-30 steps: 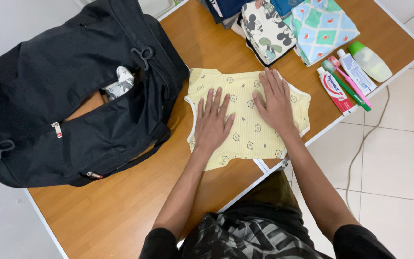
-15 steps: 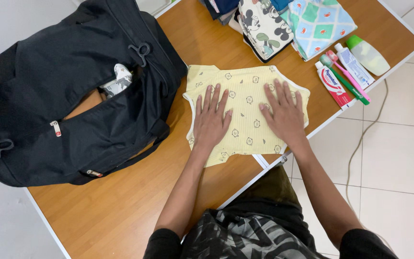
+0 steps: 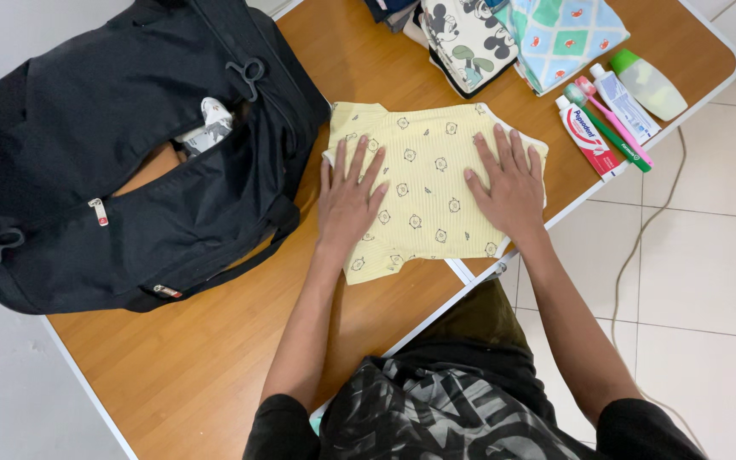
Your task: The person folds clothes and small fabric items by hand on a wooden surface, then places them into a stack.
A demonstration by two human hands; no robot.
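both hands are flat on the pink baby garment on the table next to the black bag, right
Not quite: the baby garment is pale yellow, not pink. The head view shows the left hand and right hand flat on it, on the table beside the black bag.

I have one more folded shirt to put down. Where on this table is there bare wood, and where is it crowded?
Bare wood lies on the table near corner, bordered by the black bag, the left hand and forearm, and the table edge. Another bare strip runs between the yellow garment and the folded clothes. The toiletries crowd the right edge.
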